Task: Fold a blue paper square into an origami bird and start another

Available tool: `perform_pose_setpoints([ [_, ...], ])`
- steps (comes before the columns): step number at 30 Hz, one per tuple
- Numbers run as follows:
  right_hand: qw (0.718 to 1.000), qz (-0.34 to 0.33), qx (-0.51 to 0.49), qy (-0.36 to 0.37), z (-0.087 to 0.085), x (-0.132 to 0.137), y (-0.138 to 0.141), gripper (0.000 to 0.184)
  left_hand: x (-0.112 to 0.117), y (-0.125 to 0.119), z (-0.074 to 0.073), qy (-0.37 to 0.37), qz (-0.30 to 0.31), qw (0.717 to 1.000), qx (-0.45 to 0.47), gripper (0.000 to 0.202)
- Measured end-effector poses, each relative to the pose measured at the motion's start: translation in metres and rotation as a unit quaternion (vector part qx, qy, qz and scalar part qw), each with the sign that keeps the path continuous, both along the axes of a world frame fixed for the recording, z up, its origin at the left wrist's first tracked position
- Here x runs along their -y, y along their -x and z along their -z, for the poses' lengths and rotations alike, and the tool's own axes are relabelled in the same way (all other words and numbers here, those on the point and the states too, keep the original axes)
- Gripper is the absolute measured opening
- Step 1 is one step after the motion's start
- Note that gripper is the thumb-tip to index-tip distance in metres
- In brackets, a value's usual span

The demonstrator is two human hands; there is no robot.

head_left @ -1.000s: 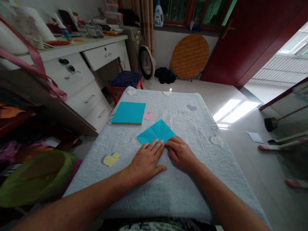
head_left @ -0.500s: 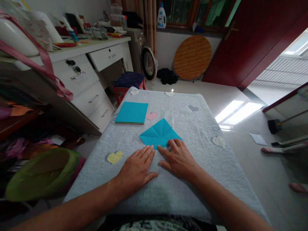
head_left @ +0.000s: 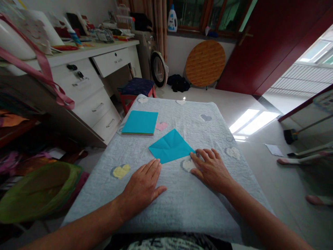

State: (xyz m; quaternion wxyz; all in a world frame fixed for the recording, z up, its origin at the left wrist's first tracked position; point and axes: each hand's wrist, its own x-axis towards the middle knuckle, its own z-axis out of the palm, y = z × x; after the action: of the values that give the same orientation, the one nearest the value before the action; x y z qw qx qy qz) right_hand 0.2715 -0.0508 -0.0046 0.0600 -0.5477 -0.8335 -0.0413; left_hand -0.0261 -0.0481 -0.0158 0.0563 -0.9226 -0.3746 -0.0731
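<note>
A blue sheet of origami paper point(head_left: 170, 146), folded and marked with crease lines, lies flat on the cloth-covered table. At its near left corner rest the fingertips of my left hand point(head_left: 144, 182), which lies flat with the thumb held out. My right hand point(head_left: 210, 168) is open, palm down, with its index fingertip at the paper's right corner and the other fingers spread on the cloth. Farther back to the left sits a square stack of blue paper point(head_left: 140, 122), which neither hand touches.
A pale tablecloth point(head_left: 166, 208) with heart patches covers the table. Left are a white desk point(head_left: 88, 93) with drawers and a green-lined bin point(head_left: 39, 191). Beyond the table's far edge stands a stool point(head_left: 136, 88), with a washing machine point(head_left: 145, 52) behind it.
My right hand has slid right along the paper's near edge to its right corner, uncovering that edge. The left hand stays at the near corner. The view has shifted slightly.
</note>
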Motion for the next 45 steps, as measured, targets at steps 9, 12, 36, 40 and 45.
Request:
perform_pose_setpoints([
  [9,0.992,0.062,-0.110,-0.005,-0.015,-0.014,0.017,0.022,-0.022,0.005,-0.020,0.060,0.023,0.998,0.021,0.027],
  [12,0.984,0.028,-0.168,0.045,-0.015,-0.022,0.039,0.041,-0.043,-0.002,-0.040,0.137,-0.002,0.990,0.030,0.016],
  [36,0.922,-0.035,-0.356,-0.147,0.007,-0.036,0.030,0.024,-0.091,-0.001,-0.027,0.054,0.145,0.941,0.300,0.025],
  [40,0.920,-0.035,-0.369,-0.126,0.008,-0.037,0.028,0.023,-0.081,-0.007,-0.032,-0.038,0.183,0.943,0.276,0.017],
  [45,0.930,-0.075,-0.348,-0.093,0.001,-0.034,0.026,0.021,-0.079,-0.011,-0.024,-0.092,0.233,0.943,0.221,0.022],
])
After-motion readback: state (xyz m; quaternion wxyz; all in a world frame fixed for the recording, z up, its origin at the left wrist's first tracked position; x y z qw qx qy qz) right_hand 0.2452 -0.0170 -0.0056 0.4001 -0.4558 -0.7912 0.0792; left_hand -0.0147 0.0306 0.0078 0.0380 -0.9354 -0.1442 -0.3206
